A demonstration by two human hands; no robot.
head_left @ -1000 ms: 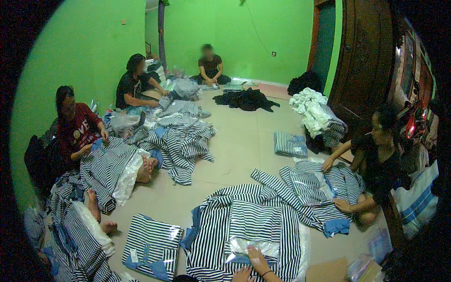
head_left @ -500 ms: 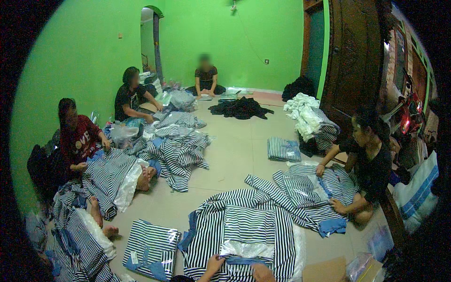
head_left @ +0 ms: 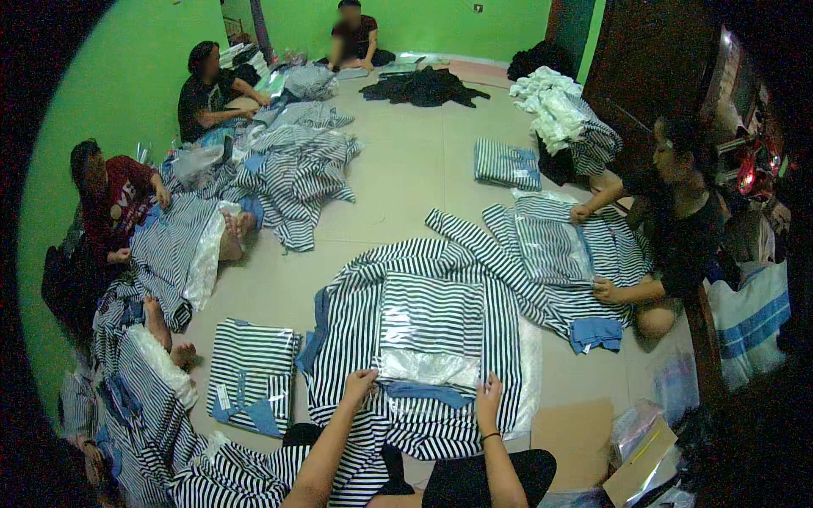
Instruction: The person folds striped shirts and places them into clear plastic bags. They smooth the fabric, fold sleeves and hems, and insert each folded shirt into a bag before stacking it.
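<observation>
In front of me a black-and-white striped garment point(head_left: 356, 296) with blue denim-like trim lies spread on the floor. On top of it rests a clear plastic bag point(head_left: 428, 368) with striped cloth folded flat inside. My left hand point(head_left: 360, 387) pinches the bag's lower left corner. At the lower right corner, my right hand point(head_left: 489, 398) has its fingers closed on the bag's edge. Between my hands, just below the bag, shows a blue collar-like piece point(head_left: 428, 394). A folded, bagged striped garment point(head_left: 251, 372) lies to the left of my left hand.
On the right a person point(head_left: 677, 212) handles another bagged striped garment point(head_left: 550, 241). Striped garments point(head_left: 292, 169) heap up by people on the left. Another person sits at the back near a black cloth pile point(head_left: 423, 86). Cardboard point(head_left: 572, 436) lies at my right.
The view has tilted downward, so more of my forearms shows. My right hand, blurred below the bag before, is now at its lower right corner. My left hand stays near the lower left corner.
</observation>
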